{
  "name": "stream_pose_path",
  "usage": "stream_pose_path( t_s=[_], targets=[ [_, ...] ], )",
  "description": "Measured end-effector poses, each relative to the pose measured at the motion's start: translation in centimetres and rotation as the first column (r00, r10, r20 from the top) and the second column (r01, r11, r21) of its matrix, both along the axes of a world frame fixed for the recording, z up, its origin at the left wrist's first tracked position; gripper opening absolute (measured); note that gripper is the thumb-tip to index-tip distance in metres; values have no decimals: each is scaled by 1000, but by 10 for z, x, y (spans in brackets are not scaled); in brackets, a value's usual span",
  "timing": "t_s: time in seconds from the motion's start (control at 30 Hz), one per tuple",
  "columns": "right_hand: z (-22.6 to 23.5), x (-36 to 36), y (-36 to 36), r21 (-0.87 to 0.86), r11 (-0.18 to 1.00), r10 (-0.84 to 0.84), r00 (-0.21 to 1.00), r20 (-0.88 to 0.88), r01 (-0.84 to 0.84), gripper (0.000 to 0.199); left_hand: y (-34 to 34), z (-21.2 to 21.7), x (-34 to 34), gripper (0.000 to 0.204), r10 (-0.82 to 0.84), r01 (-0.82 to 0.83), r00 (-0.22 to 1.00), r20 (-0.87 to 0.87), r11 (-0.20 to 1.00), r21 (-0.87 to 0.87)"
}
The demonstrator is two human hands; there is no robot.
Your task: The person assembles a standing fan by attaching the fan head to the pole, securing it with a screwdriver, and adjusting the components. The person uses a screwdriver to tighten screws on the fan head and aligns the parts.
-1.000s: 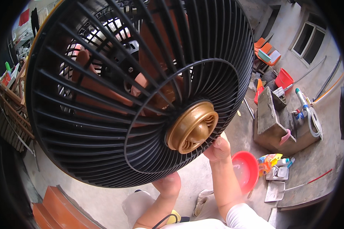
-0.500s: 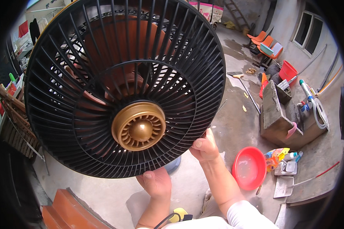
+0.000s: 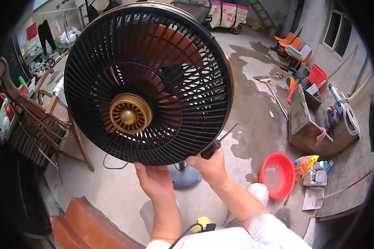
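Observation:
In front of me is a pedestal fan (image 3: 170,141) with a black ribbed grille, brown blades and a gold centre cap (image 3: 129,114). Its round blue-grey base (image 3: 184,178) rests on the floor below. My left hand (image 3: 157,181) is closed on the lower rim of the grille, its thumb on the front and its other fingers mostly hidden. At the lower right of the rim, my right hand (image 3: 210,167) holds a screwdriver (image 3: 211,148) with a dark handle, its metal shaft pointing up and right. The right thumb also presses against the grille's edge.
A wooden reclining chair (image 3: 50,112) stands to the left. Brown-orange steps (image 3: 85,222) are at the lower left. On the right are a red basin (image 3: 277,176) with liquid, a dustpan (image 3: 313,198), a concrete trough (image 3: 300,124) and a brush (image 3: 274,97). Orange chairs (image 3: 296,43) line the wall.
The fan head looks smaller and farther off, and its gold cap has shifted left and up. Both hands have moved along with the rim. The screwdriver in my right hand shows more clearly.

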State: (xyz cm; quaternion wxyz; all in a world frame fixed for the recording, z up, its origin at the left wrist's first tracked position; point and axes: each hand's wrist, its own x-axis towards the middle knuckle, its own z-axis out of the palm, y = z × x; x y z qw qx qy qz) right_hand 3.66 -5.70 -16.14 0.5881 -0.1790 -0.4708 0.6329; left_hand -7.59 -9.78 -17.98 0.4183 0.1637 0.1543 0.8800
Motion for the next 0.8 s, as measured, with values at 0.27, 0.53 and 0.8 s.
stream_pose_path(
  t_s=[0.27, 0.53, 0.8],
  targets=[
    [-3, -31, -41, 74, 995, -68, 995, 72, 63, 66, -13, 1, -59, 49, -85, 85, 996, 14, 996, -23],
    [-4, -25, -30, 137, 990, 37, 998, 57, -44, 47, -13, 13, -80, 50, -195, 180, 962, -191, 979, -94],
    [-19, -38, -26, 307, 946, 67, 987, 146, -109, 44, -15, 14, -101, 55, -224, 198, 965, -139, 964, -180]
  ],
)
